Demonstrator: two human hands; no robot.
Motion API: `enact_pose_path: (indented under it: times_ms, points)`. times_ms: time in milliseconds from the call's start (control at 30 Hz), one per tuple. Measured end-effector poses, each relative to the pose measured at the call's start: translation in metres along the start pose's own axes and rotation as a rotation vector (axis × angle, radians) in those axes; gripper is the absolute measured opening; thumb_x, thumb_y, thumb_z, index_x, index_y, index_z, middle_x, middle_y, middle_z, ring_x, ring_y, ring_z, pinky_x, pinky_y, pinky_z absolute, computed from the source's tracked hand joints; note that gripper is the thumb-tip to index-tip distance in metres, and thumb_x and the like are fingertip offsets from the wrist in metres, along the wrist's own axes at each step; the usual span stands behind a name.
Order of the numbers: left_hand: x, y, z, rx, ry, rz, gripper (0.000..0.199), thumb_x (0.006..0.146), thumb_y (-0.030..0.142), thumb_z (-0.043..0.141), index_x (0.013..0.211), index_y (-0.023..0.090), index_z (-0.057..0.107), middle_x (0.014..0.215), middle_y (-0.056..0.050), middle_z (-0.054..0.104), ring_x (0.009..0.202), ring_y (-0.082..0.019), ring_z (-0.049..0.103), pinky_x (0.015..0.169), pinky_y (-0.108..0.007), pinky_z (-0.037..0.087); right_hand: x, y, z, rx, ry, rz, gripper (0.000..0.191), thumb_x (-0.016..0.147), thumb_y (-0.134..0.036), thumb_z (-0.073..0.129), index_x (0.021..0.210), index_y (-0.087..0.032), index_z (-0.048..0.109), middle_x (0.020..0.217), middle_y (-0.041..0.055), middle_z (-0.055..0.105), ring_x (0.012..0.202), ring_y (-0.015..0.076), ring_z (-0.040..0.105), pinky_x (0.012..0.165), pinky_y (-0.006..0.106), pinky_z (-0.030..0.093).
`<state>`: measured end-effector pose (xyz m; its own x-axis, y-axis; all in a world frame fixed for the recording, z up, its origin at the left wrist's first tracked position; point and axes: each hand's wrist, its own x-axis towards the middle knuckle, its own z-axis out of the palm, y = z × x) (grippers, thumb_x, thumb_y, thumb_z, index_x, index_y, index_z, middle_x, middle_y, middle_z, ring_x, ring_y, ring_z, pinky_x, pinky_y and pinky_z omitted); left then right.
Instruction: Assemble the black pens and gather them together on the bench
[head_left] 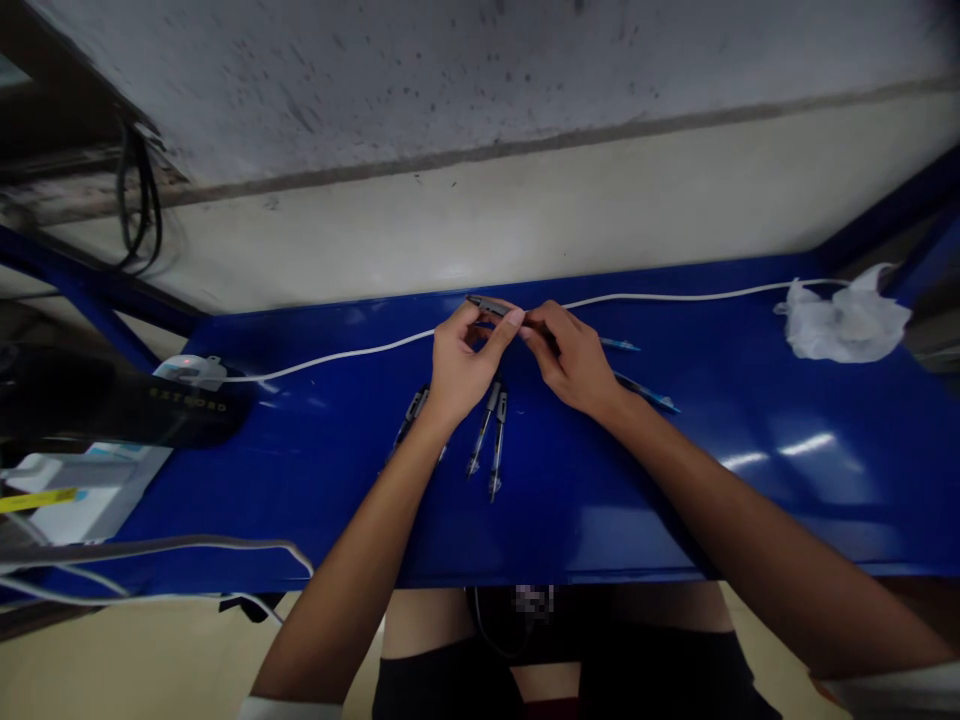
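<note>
Our left hand [457, 365] and right hand [570, 360] meet above the far side of the blue metal tabletop [750, 520], their fingertips [514, 318] pinched narrowly on a dark pen [491, 306] that lies nearly level between them. Just nearer to us, three pens [487, 430] lie on the tabletop, two side by side with their tips toward us and the third a little to the left. To the right of our right hand lie two blue-tipped pen pieces [619, 344]. A white cable [360, 352] runs along the far side behind our hands, from a white device [191, 370] at left to a crumpled white plastic bag [847, 320] at right.
</note>
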<state>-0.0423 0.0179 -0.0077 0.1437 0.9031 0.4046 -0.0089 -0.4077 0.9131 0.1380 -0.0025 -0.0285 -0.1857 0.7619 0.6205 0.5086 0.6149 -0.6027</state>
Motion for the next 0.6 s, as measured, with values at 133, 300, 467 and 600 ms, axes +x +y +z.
enact_pose_path:
  times_ms: [133,300,467,600]
  points:
    - [-0.0006,0.0015,0.0027,-0.001,0.033,-0.007,0.027,0.096,0.049,0.085,0.102,0.023,0.081,0.102,-0.005,0.080,0.091,-0.019,0.074,0.077,-0.030,0.057,0.0005,-0.0015,0.0002,-0.013,-0.007,0.010,0.018,0.117,-0.040,0.049,0.112,-0.028,0.060,0.100,0.0057,0.068,0.085,0.0225,0.064,0.075,0.039,0.051]
    - [-0.0026,0.0038,0.0049,0.007,0.055,0.005,0.027,0.096,0.048,0.085,0.101,0.022,0.081,0.100,-0.006,0.081,0.089,-0.019,0.074,0.074,-0.030,0.056,-0.0017,-0.0012,0.0040,0.039,0.037,0.066,0.015,0.112,-0.040,0.061,0.116,-0.027,0.055,0.101,0.0044,0.070,0.084,0.0221,0.068,0.073,0.037,0.052]
    - [-0.0033,0.0031,0.0033,0.059,0.068,0.031,0.031,0.096,0.052,0.084,0.103,0.022,0.081,0.098,-0.005,0.080,0.087,-0.018,0.073,0.074,-0.031,0.057,-0.0005,-0.0019,0.0032,0.005,-0.004,0.024,0.015,0.117,-0.039,0.050,0.111,-0.028,0.057,0.106,0.0053,0.071,0.092,0.0234,0.068,0.079,0.039,0.053]
    - [-0.0033,-0.0011,0.0010,0.083,0.082,0.049,0.030,0.096,0.052,0.085,0.103,0.022,0.082,0.097,-0.005,0.080,0.087,-0.018,0.073,0.075,-0.031,0.057,-0.0004,-0.0015,0.0033,-0.022,-0.029,0.028,0.020,0.119,-0.043,0.044,0.115,-0.030,0.059,0.107,0.0057,0.069,0.094,0.0244,0.066,0.083,0.041,0.055]
